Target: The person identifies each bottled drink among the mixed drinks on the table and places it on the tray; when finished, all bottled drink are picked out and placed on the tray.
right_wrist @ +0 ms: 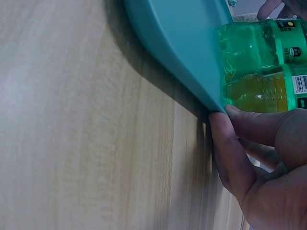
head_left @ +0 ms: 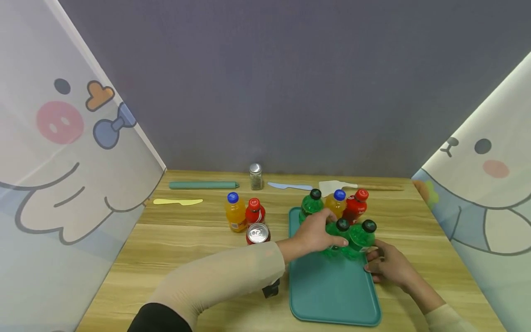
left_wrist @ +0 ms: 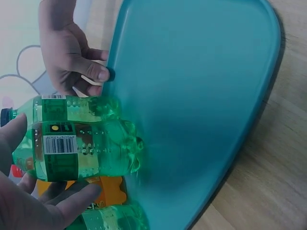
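Observation:
A teal tray [head_left: 332, 295] lies on the wooden table, with several drink bottles upright at its far end. My left hand [head_left: 317, 233] reaches over it and grips a green bottle [left_wrist: 96, 148] with a dark cap, thumb on one side and fingers on the other. Beside that one stands another green bottle [head_left: 361, 237], near the tray's right edge. Behind them are a third green bottle [head_left: 310, 206], an orange bottle [head_left: 335, 206] with a blue cap and a red bottle [head_left: 355, 208]. My right hand [head_left: 392, 265] pinches the tray's right rim between thumb and fingers.
Left of the tray stand an orange bottle [head_left: 235, 216], a red bottle [head_left: 255, 214] and a can [head_left: 258, 234]. A small black object [head_left: 271, 289] shows past my left sleeve. Along the back lie a teal rod [head_left: 203, 185], knives [head_left: 289, 186], a spatula [head_left: 332, 186] and a shaker [head_left: 256, 177].

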{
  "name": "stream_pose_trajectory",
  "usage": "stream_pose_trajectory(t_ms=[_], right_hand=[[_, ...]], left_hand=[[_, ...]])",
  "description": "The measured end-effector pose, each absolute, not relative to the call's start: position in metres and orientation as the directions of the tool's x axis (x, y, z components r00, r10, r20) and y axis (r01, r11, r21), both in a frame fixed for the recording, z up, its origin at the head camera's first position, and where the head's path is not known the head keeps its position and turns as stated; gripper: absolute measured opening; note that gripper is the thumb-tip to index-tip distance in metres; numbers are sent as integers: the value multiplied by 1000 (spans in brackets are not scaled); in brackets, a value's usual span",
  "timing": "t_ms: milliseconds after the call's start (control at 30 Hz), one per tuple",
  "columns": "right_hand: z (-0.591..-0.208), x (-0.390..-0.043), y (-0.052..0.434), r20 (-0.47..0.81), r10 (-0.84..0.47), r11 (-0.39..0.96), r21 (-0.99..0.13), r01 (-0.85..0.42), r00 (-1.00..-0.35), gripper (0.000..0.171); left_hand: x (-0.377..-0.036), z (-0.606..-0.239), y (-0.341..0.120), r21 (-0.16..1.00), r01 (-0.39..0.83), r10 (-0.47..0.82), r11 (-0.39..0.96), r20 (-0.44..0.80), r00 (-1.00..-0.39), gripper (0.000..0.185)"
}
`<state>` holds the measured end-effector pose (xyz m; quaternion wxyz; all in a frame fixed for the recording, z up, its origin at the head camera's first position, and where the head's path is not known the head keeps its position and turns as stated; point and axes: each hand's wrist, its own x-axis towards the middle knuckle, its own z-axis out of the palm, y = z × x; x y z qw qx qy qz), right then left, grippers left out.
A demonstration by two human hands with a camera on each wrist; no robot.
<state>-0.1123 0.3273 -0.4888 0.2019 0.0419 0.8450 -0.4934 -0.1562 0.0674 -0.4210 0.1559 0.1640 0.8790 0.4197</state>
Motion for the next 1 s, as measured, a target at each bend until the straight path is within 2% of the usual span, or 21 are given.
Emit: stream_pose_trajectory(t_ms=[500, 733, 833, 1000], right_hand=[[-491, -110, 329, -381, -114, 509, -815, 276, -917, 79], [-491, -111, 330, -377, -133, 491, -829, 270, -917, 75], [-491, -111, 330, -377, -133, 488, -830, 271, -916, 74], [-491, -111, 329, -382, -129, 491, -827, 276, -915, 75]], left_hand=[[-161, -411, 45, 775, 235, 578, 586, -198, -791, 75], [-163, -410, 31, 844, 196, 627, 499, -196, -754, 76], [-162, -407, 24, 866, 185, 641, 464, -183, -746, 74], [-157, -399, 8, 906, 143, 642, 398, -164, -749, 57]])
